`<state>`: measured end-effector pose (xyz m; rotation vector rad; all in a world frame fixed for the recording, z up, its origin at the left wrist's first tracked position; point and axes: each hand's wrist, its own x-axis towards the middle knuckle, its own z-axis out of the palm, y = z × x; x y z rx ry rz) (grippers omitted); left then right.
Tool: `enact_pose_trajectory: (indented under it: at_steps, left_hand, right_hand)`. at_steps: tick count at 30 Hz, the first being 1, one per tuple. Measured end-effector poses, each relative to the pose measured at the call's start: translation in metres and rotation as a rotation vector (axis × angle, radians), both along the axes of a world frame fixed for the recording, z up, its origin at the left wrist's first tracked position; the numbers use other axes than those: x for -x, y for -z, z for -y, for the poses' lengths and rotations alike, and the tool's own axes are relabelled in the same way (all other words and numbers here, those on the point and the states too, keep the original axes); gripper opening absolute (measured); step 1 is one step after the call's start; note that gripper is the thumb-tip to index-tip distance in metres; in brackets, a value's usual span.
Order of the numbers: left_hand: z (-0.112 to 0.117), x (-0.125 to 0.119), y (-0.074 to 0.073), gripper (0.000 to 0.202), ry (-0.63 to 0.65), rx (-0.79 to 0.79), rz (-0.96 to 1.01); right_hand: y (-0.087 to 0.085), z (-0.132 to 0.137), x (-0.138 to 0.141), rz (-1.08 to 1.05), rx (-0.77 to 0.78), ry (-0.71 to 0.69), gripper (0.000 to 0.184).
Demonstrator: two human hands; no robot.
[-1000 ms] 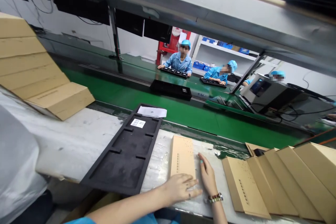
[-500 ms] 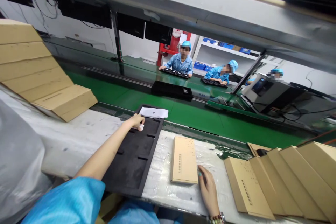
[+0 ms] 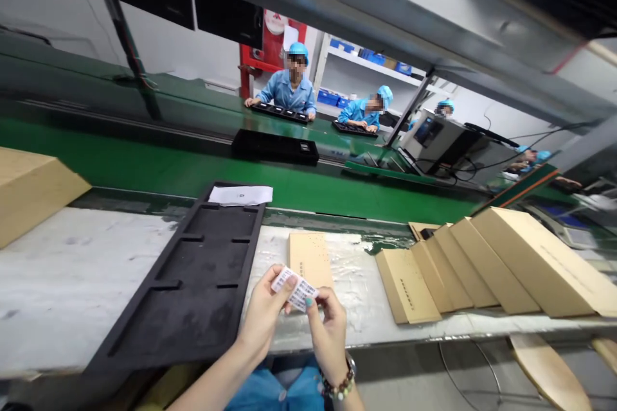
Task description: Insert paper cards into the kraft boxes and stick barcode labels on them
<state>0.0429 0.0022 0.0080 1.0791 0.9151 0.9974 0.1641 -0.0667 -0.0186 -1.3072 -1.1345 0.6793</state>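
A small white label sheet (image 3: 299, 290) with printed barcodes is held in front of me between both hands. My left hand (image 3: 266, 302) pinches its left end, thumb on top. At the sheet's right end, my right hand (image 3: 328, 324) grips with thumb and fingers closed. Behind the sheet, a brown cardboard box (image 3: 308, 250) lies on the bench, its lower part covered by my hands. To the left stretches a black tray (image 3: 193, 270) with shallow compartments. A folded white paper (image 3: 241, 195) rests across the tray's far end.
Several cardboard boxes lean in a row (image 3: 463, 263) on the right, and another box (image 3: 38, 192) stands at the left. Beyond the bench runs a green conveyor (image 3: 168, 170) bearing a black tray (image 3: 274, 145). Co-workers in blue (image 3: 289, 87) sit across it. A wooden stool (image 3: 549, 366) is at lower right.
My left hand has come back from the black tray with the label sheet. My right hand has left the box's side and now grips the sheet too. The view has swung right.
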Motion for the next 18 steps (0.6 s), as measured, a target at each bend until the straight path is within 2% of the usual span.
enact_pose_trajectory:
  at_steps: [2,5,7,10,15,18]
  left_hand:
    - [0.001,0.006,0.003,0.046,0.128,0.044,-0.02]
    - [-0.012,0.023,0.002,0.059,0.407,0.008,-0.156]
    - [-0.019,0.032,0.001,0.049,0.506,-0.022,-0.239]
    - [-0.016,0.034,0.002,0.036,0.514,0.013,-0.264]
    - [-0.002,0.029,0.009,0.038,0.525,0.081,-0.144]
    - [0.0,0.03,0.011,0.041,0.527,0.091,-0.139]
  right_hand:
    - [-0.002,0.008,-0.008,-0.033,0.03,0.001,0.02]
    - [-0.004,0.021,-0.021,-0.086,0.064,-0.108,0.02]
    - [-0.005,0.028,-0.024,-0.136,0.069,-0.19,0.018]
    - [-0.003,0.033,-0.022,-0.203,0.05,-0.235,0.017]
    - [0.007,0.033,-0.009,-0.346,0.009,-0.308,0.031]
    - [0.01,0.034,-0.004,-0.407,0.024,-0.329,0.03]
